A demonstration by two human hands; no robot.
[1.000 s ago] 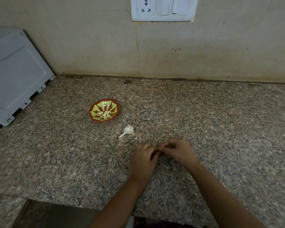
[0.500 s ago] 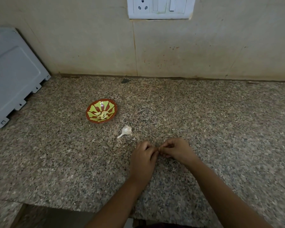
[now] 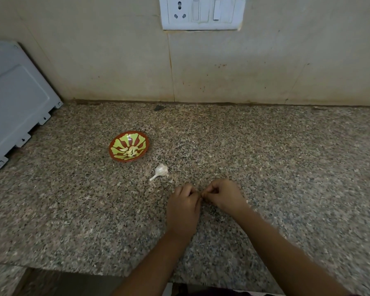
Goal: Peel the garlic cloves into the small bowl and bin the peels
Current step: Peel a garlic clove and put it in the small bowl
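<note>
A small red bowl (image 3: 115,153) with a green pattern sits on the granite counter and holds several peeled garlic cloves (image 3: 130,151). A white garlic bulb remnant (image 3: 160,171) with its stalk lies just right of and nearer than the bowl. My left hand (image 3: 183,207) and my right hand (image 3: 222,195) meet fingertip to fingertip low over the counter, fingers curled around something small between them. That small piece is almost wholly hidden by the fingers; it looks like a garlic clove.
A grey-white appliance panel (image 3: 15,99) leans at the far left of the counter. A switch and socket plate (image 3: 201,13) is on the wall above. The counter's front edge (image 3: 73,272) runs along the bottom left.
Both hands stay pressed together at the same spot over the counter. Only the camera shifts a little; the bowl and bulb have not moved.
</note>
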